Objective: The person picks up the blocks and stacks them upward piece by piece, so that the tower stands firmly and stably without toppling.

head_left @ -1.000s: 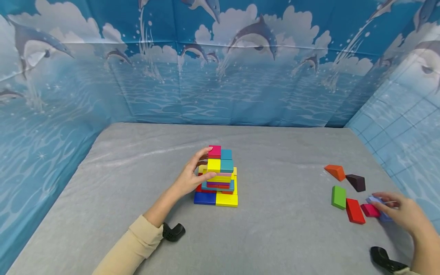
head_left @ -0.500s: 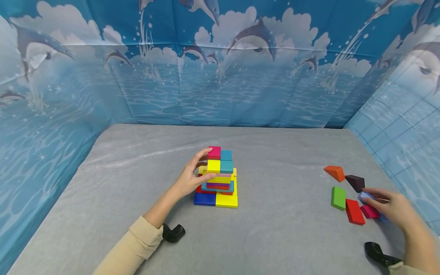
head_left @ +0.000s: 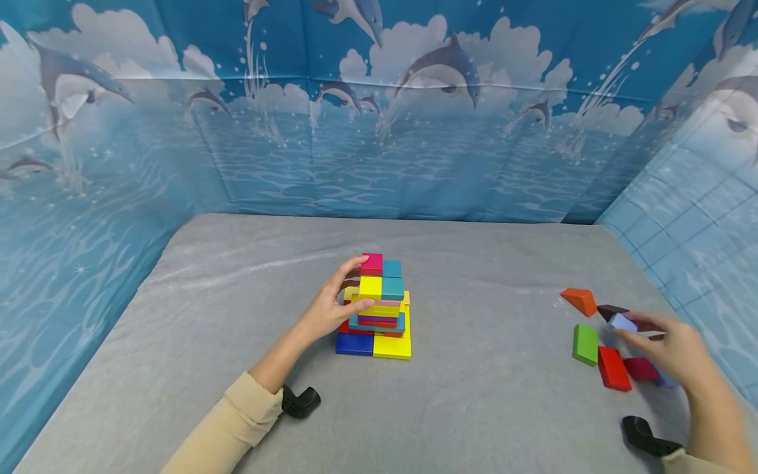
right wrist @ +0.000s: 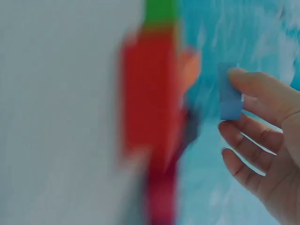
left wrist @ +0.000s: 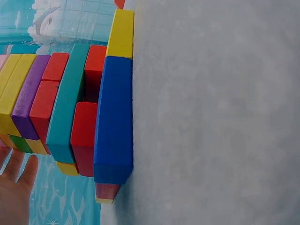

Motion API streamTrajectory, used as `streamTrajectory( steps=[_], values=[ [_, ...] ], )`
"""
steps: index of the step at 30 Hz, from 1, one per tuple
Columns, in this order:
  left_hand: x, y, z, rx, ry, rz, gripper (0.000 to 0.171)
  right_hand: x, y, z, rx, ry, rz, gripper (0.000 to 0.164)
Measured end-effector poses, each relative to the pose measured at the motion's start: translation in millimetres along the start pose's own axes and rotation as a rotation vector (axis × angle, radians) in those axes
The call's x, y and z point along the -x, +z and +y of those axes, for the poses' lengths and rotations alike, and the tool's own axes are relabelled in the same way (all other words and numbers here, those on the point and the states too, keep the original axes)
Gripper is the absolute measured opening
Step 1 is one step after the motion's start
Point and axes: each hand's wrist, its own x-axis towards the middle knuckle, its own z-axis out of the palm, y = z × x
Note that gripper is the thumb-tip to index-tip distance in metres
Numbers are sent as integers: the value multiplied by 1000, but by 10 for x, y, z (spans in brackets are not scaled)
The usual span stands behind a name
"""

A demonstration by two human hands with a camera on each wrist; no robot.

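Note:
Wooden blocks in many colours form a stacked tower (head_left: 381, 307) at the middle of the grey surface. My left hand (head_left: 326, 306) lies along the tower's left side, index fingertip at the pink block (head_left: 372, 264) on top and thumb over the front near a yellow block (head_left: 370, 288). In the left wrist view, fingers (left wrist: 27, 176) of that hand stretch straight beside the stack. Far to the right, my right hand (head_left: 675, 345) pinches a light-blue block (right wrist: 229, 91) between thumb and fingers, held off the surface; its other fingers are spread and loosely bent.
Around the right hand lie an orange wedge (head_left: 580, 301), a dark wedge (head_left: 610, 311), a green block (head_left: 585, 344), a red block (head_left: 614, 368), a crimson block (head_left: 641, 369) and another light-blue block (head_left: 666, 380). A dolphin-print curtain (head_left: 379, 151) surrounds the grey surface (head_left: 474, 408).
My right hand has lifted the light-blue block from beside the crimson block and carried it left and away, toward the dark wedge. The left hand stays at the tower.

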Motion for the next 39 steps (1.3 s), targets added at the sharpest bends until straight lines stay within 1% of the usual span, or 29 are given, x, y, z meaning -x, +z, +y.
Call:
streamTrajectory(
  steps=[2, 4, 6, 9, 12, 13, 15, 17, 19, 22, 24, 29, 39],
  values=[
    [-1, 1, 0, -2, -6, 1, 63, -52, -45, -280, -22, -82, 39, 42],
    [-3, 1, 1, -3, -11, 3, 63, -116, -58, -607, -66, -184, 66, 38],
    [-5, 2, 3, -4, -17, 2, 63, -184, -23, -951, -114, -311, 112, 35],
    [-8, 6, 2, -6, -21, 0, 63, -288, 84, -1465, -175, -510, 168, 35],
    [-11, 8, -5, -3, -17, -1, 62, -371, 209, -1934, -228, -664, 166, 38],
    [-11, 8, -9, -3, -14, 0, 62, -392, 254, -2075, -251, -704, 147, 38],
    [-13, 8, -17, -1, -10, 1, 62, -421, 339, -2336, -294, -753, 95, 37],
    [-14, 8, -24, -1, -8, 2, 62, -446, 422, -2556, -331, -771, 49, 35],
    [-15, 8, -28, -4, -11, 2, 62, -468, 491, -2736, -349, -766, 14, 33],
    [-18, 7, -26, -7, -17, 0, 62, -504, 581, -2930, -354, -747, -19, 33],
    [-19, 4, -21, -14, -22, -2, 62, -524, 630, -3015, -349, -731, -39, 33],
    [-19, -3, -14, -17, -23, -1, 62, -559, 715, -3099, -346, -700, -62, 33],
    [-12, -4, -19, -14, -40, -3, 63, -589, 788, -3117, -354, -699, -60, 35]
  ],
)
